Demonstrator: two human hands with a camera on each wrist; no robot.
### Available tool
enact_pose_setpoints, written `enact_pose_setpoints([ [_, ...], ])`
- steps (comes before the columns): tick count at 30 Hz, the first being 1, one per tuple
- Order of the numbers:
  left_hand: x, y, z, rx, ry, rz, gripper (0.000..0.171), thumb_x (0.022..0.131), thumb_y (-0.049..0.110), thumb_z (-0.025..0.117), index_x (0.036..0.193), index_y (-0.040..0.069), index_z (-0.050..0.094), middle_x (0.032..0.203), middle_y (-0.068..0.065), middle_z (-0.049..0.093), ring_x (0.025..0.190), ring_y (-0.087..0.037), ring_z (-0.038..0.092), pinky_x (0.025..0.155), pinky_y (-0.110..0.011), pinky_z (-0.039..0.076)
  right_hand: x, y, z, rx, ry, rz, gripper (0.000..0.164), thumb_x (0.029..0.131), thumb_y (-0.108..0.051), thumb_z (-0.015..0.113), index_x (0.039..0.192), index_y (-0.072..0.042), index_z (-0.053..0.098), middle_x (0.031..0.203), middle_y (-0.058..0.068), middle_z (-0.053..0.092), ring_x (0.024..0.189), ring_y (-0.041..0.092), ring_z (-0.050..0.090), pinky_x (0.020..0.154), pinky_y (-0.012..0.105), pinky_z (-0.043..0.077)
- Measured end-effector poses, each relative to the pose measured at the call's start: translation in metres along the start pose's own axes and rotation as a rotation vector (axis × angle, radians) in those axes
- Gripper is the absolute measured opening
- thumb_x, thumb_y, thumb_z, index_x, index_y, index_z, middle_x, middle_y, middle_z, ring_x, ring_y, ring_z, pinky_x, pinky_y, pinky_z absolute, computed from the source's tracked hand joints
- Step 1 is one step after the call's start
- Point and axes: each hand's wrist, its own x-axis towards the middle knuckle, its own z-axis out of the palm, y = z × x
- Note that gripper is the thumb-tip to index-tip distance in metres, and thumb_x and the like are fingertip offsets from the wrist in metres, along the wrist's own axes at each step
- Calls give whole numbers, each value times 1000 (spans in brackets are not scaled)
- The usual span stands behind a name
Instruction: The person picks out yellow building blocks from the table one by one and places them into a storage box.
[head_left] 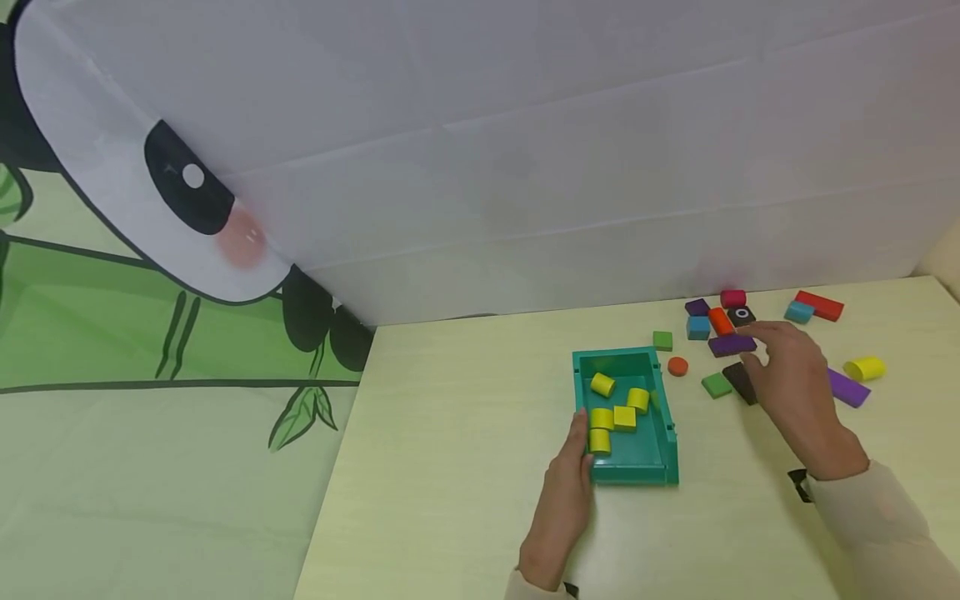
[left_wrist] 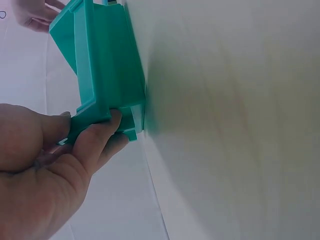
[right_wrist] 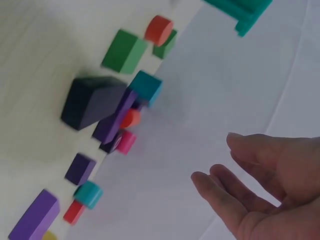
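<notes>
My left hand (head_left: 562, 492) grips the left wall of a teal plastic bin (head_left: 633, 477); the left wrist view shows the thumb and fingers (left_wrist: 95, 142) pinching its rim. Inside the bin lie several yellow blocks, mostly cylinders (head_left: 602, 383) and one cube (head_left: 625, 418). Over the scattered blocks hovers my right hand (head_left: 797, 387), thumb and fingers apart with nothing between them. Closest under it are a black block (head_left: 741, 383), a flat purple block (head_left: 731, 345) and an orange cylinder (head_left: 721, 322). A yellow cylinder (head_left: 865, 368) lies to its right.
Around the right hand lie green blocks (head_left: 717, 385), an orange disc (head_left: 677, 367), blue blocks (head_left: 697, 328), a red block (head_left: 819, 305), a pink cylinder (head_left: 733, 298) and a purple bar (head_left: 849, 388). A pale cloth wall (head_left: 600, 167) borders the table (head_left: 450, 433) at the back.
</notes>
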Motion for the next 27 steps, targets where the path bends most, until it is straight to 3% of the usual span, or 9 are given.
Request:
enact_pose_setpoints([
  [10,1,-3,3,3,8,12,61,97,7,40,146,23,8,149,9,13,130,-7,16,105,-35,29,4,39,-12,-32,68,57,27,79,4,61,106,6,59,107,31,54,93,46,47,71,63,42],
  [27,1,-3,3,17,2,-3,61,97,9,41,146,25,7,149,11,13,130,-6,16,104,-35,30,2,87,-21,-103,72,170,25,81,3,53,105,9,57,109,34,52,104,50,42,85,67,37],
])
